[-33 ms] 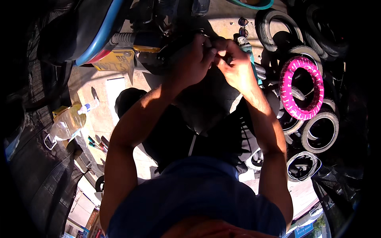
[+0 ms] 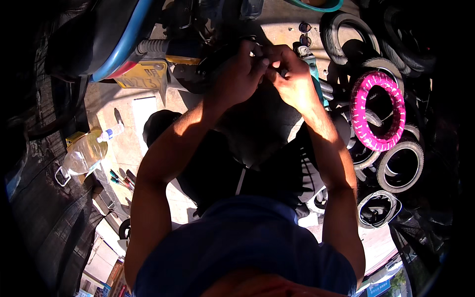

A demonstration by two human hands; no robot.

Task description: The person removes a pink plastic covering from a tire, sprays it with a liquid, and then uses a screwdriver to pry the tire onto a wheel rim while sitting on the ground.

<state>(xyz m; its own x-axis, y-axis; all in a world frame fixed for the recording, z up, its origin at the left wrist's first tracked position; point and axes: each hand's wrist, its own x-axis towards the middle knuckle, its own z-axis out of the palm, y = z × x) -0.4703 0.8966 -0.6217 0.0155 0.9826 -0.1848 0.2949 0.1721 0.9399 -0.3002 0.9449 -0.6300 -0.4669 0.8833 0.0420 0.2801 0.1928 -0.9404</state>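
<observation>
My left hand (image 2: 238,76) and my right hand (image 2: 292,79) meet at the upper middle, among dark, shadowed vehicle parts (image 2: 190,74). Both sets of fingers are bent and pinched close together around something small that I cannot make out. Left of them are a yellow plate (image 2: 141,74) and a blue-edged black body panel (image 2: 123,49) of the vehicle, with a corrugated sleeve (image 2: 151,47). Just beyond my right hand lies a teal tool (image 2: 312,72), partly hidden by that hand, and sunglasses (image 2: 305,34) lie above it.
Several black tyres (image 2: 400,166) fill the right side, with a pink patterned ring (image 2: 360,111) on them. A teal basin (image 2: 321,6) sits at the top. At the left are a large clear jug (image 2: 79,161), a small bottle (image 2: 111,132) and several hand tools (image 2: 123,180).
My two hands have shifted very slightly upward, their fingers still together. The objects on the right appear slightly further right in the picture.
</observation>
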